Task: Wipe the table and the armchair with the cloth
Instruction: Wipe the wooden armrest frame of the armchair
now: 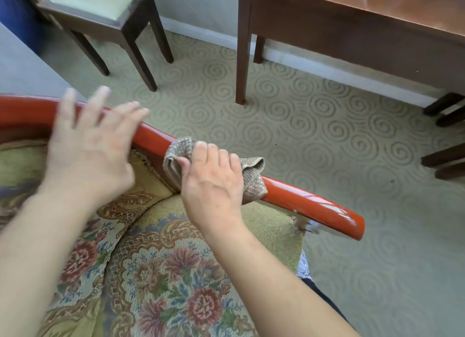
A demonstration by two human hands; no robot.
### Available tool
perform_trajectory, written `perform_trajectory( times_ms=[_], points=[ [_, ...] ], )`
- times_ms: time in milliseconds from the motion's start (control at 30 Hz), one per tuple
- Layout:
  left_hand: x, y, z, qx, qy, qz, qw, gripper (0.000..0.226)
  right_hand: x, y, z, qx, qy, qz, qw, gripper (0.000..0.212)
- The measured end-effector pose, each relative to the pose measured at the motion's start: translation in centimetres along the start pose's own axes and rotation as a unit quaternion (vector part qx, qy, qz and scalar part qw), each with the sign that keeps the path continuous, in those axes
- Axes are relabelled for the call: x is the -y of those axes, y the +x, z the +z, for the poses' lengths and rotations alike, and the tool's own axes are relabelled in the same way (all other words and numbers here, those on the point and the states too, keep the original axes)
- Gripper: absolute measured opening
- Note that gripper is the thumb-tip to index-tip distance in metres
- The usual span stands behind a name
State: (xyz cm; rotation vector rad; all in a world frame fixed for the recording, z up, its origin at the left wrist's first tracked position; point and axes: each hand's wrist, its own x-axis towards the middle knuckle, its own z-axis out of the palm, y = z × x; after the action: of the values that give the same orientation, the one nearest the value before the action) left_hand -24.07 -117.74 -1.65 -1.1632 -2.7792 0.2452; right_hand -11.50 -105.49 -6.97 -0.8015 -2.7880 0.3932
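Under the right hand (211, 185) clamped on the cloth (251, 183), keep it wrapped round the armrest (314, 205); left hand (88, 147) spread, blurred

Swirl-patterned carpet (289, 135), white baseboard (302, 64)

Open carpet (289, 125) beyond armrest (312, 205), table (352, 26) legs and stool (105, 16) farther back
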Motion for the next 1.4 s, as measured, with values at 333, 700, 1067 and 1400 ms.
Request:
perform_trajectory(
  times_ms=[333,700,1067,1400],
  points=[
    [-9.3,-0.8,1.9,0.028,-0.059,0.107,0.992,0.074,-6.2,-3.2,-2.2,-0.019,-0.074,0.002,0.997,0.034],
    [-9.3,-0.7,2.0,0.045,-0.06,0.083,0.994,0.076,-9.3,-4.8,-3.5,-0.074,-0.115,0.091,0.986,0.029],
    [-11.6,-0.8,1.9,0.05,-0.072,0.082,0.993,0.069,-8.0,-3.0,-2.5,-0.034,-0.079,-0.035,0.996,0.037],
    [-18.4,-2.2,1.7,0.044,-0.202,0.149,0.967,0.076,-19.1,-9.3,-4.9,-0.119,0.01,0.058,0.991,0.046]
  ],
)
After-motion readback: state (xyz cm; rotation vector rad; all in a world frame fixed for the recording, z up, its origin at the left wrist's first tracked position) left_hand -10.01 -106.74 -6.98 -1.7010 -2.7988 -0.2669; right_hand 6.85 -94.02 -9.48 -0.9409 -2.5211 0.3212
